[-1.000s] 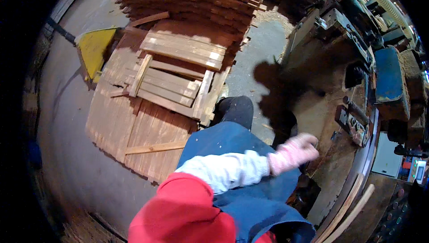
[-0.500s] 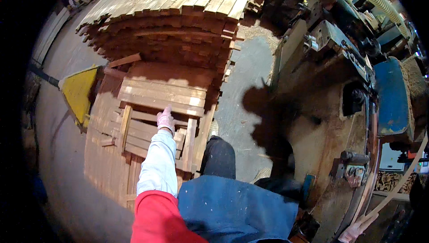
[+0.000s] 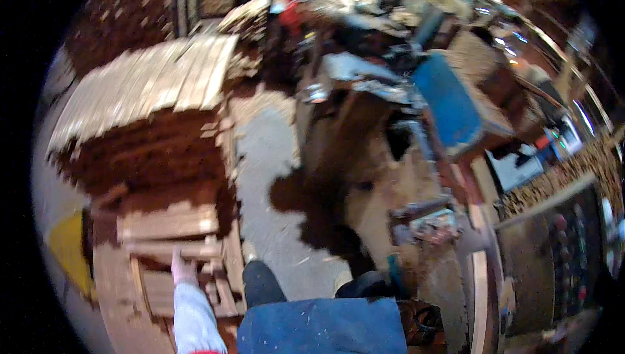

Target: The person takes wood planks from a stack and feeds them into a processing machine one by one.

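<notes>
Apron (image 3: pixel 319 328), blue, at the near edge. Near right, a pinkish blur beside a long wooden strip (image 3: pixel 478 302) is probably the right hand (image 3: pixel 507 297); grip cannot be told. Strip looks thin enough to flex. Near left, left hand (image 3: pixel 183 268) reaches over a low board pile (image 3: pixel 117 295), fingertips at a wooden slat (image 3: pixel 146 248); too smeared to tell whether they grasp it or only rest. Slat lies crosswise on the pile, just nearer than a slat bundle (image 3: pixel 166 222). Judgement: light, stiff, dry, not fragile, likely splintery; hold near mid-length or by a free end. Farther: tall board stack (image 3: pixel 150 74) left, blue machine hood (image 3: pixel 449 100) right. Pale control box (image 3: pixel 517 168), far right, blurred; no brand, label or writing legible anywhere.
</notes>
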Demonstrator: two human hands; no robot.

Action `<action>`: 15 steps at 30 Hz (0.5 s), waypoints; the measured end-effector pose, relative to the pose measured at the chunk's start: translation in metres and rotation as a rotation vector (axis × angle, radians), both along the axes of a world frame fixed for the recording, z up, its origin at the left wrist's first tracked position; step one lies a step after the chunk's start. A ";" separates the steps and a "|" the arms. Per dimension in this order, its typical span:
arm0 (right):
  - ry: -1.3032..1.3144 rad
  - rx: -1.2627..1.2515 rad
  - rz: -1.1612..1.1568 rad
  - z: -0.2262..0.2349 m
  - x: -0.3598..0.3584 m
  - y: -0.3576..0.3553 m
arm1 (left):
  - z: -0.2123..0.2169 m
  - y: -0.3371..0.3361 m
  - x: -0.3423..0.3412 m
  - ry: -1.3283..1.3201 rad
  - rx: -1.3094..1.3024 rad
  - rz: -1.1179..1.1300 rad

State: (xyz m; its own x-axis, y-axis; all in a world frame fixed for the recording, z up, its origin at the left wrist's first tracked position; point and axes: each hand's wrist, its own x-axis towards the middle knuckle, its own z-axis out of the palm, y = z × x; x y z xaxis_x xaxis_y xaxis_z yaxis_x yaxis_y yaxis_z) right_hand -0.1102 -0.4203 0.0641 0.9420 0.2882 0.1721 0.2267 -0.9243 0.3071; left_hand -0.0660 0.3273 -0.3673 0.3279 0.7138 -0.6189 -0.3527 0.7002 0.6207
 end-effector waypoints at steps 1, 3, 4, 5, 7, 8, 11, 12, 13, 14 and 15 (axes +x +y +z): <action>0.098 0.155 -0.294 -0.018 -0.009 -0.025 | 0.010 -0.011 -0.004 0.094 0.000 0.052; -0.014 0.183 -0.224 -0.038 -0.018 -0.067 | 0.019 -0.032 -0.005 0.077 0.024 0.037; -0.039 0.173 -0.202 -0.045 -0.014 -0.074 | 0.021 -0.040 -0.010 0.110 0.049 0.069; -0.021 0.195 -0.245 -0.045 -0.014 -0.080 | 0.022 -0.050 -0.017 0.060 0.063 0.037; 0.032 0.426 -0.322 -0.042 -0.015 -0.083 | 0.054 -0.079 0.000 -0.043 0.053 -0.034; -0.074 0.464 -0.311 -0.039 -0.012 -0.080 | 0.074 -0.098 0.015 -0.089 0.019 -0.086; -0.210 0.635 -0.187 -0.024 0.039 -0.056 | 0.049 -0.086 -0.033 0.121 0.212 -0.210; -0.140 0.660 -0.123 -0.028 0.070 -0.059 | 0.006 -0.048 -0.104 0.603 0.765 -0.448; -0.164 0.594 -0.167 -0.022 0.067 -0.059 | 0.011 -0.084 -0.081 0.770 1.202 -0.578; -0.174 0.554 -0.191 -0.020 0.070 -0.065 | 0.129 -0.148 -0.062 1.022 1.660 -0.517; -0.254 0.501 -0.080 -0.030 0.066 -0.080 | 0.063 -0.128 -0.051 0.657 1.342 -0.403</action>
